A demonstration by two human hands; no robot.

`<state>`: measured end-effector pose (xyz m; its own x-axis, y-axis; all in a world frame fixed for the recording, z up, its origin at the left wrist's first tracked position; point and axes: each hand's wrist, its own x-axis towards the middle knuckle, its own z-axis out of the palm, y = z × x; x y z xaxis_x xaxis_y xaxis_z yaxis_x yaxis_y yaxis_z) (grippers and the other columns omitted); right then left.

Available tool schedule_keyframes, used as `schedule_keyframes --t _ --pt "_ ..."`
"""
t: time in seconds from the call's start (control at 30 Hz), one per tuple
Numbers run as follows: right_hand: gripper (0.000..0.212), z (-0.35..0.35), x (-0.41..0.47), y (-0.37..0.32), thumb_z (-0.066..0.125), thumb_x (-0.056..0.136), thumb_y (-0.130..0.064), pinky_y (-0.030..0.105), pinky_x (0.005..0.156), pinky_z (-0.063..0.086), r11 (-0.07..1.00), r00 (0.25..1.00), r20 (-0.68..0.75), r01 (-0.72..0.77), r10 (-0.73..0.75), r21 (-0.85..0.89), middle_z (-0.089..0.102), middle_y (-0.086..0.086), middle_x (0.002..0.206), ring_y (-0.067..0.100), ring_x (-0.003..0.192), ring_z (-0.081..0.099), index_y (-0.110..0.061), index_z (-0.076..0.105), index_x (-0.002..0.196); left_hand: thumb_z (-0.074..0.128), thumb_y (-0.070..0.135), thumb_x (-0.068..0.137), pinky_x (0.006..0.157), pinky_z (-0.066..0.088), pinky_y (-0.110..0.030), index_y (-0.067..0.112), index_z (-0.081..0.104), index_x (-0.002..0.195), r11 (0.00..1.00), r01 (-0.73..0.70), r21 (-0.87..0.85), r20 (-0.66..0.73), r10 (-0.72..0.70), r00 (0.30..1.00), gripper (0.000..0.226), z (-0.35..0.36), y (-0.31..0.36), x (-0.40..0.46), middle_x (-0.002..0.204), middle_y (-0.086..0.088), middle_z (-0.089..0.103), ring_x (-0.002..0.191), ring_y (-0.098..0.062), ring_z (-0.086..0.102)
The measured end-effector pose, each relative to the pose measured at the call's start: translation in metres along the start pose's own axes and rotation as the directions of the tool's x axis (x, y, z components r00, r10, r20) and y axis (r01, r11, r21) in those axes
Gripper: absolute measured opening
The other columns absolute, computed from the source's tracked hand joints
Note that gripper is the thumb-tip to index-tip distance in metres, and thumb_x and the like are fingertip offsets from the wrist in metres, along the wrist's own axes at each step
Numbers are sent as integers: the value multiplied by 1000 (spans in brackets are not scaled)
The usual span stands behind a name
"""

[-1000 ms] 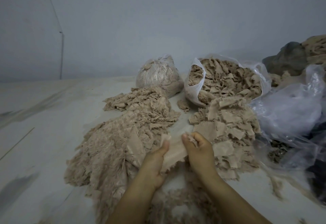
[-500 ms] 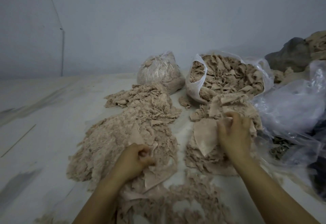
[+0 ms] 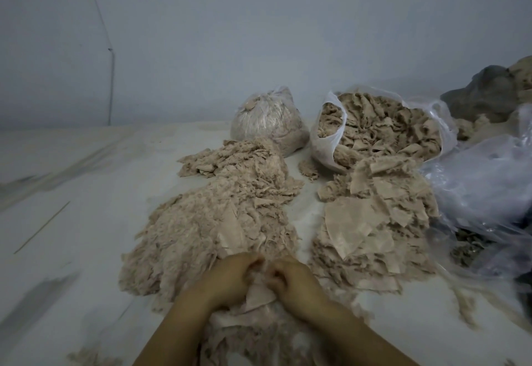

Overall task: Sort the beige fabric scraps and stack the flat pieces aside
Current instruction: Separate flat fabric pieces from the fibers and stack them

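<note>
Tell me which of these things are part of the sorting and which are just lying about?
Part of the job:
- left hand and right hand, both with a grip on a scrap
- shredded heap
- flat stack
- open bag of scraps

Just lying about:
- tied bag
- empty plastic bags
- dark cloth
- wall cable

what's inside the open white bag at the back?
The open bag is heaped past its rim with crumpled beige scraps. Only the top layer shows; anything deeper, and the bag's bottom, is covered by the scraps and the bag's wall.
</note>
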<state>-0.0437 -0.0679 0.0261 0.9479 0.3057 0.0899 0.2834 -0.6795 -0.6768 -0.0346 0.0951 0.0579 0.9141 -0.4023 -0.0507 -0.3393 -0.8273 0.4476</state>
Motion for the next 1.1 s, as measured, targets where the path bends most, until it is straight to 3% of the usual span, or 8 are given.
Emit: schedule_keyframes --t 0.13,0.27,0.4,0.5,0.67,0.8,0.9,1.1 --pt "26 -13 -3 -2 49 98 -19 16 60 34 966 971 -224 -19 79 258 50 -8 67 2 61 45 -26 42 74 56 16 93 63 42 -24 21 62 69 941 39 -335 -237 -124 964 25 -4 -1 -1 63 8 60 62 -5 54" --pt "17 -24 -9 -16 65 87 -37 19 60 38 915 989 -137 -2 62 402 53 -13 65 1 61 48 -28 55 77 59 16 92 56 44 -19 27 65 66 838 -42 -544 -255 -117 960 29 -10 9 4 59 6 61 57 -5 55" --pt "36 -31 -12 -20 61 92 -24 21 55 32 904 957 -286 82 46 419 42 -11 55 2 54 38 -21 44 61 52 12 95 52 41 -26 20 50 57 775 -19 -631 -335 -251 908 39 -11 8 9 48 7 50 48 -10 48" --pt "35 -39 -12 -15 57 94 -24 24 47 32 732 930 -282 20 238 681 43 -1 50 11 46 38 -12 46 64 48 15 97 59 41 -27 14 50 61 812 40 -582 -440 -356 824 37 -14 4 8 61 -3 57 55 -12 50" --pt "32 -35 -14 -23 49 99 -23 19 36 29 577 957 -166 -3 240 817 43 4 38 11 30 35 -8 52 71 56 36 93 65 48 -21 17 66 91 696 -23 -717 -248 -225 942 21 -1 40 3 82 4 67 73 -8 61" --pt "34 -37 -12 -13 50 97 -24 28 54 36 851 865 -397 -64 308 521 48 -3 54 11 53 44 -15 51 65 55 18 94 57 39 -24 7 58 75 580 -51 -813 -264 -288 921 22 -2 47 2 68 -8 52 64 -17 48" --pt "35 -45 -15 1 41 101 -23 33 65 39 829 812 -438 -97 386 551 52 -1 59 17 60 47 -14 55 70 54 20 94 55 38 -28 7 58 78 433 -71 -899 -241 -352 905 21 -16 39 -3 64 -5 55 59 -17 51" --pt "34 -28 -18 -26 47 98 -39 22 78 55 668 979 -129 -11 160 744 75 1 95 11 88 70 -14 69 104 56 18 92 61 52 -26 9 69 82 332 -44 -942 -110 -182 977 18 -13 56 -2 77 -10 69 69 -20 64"
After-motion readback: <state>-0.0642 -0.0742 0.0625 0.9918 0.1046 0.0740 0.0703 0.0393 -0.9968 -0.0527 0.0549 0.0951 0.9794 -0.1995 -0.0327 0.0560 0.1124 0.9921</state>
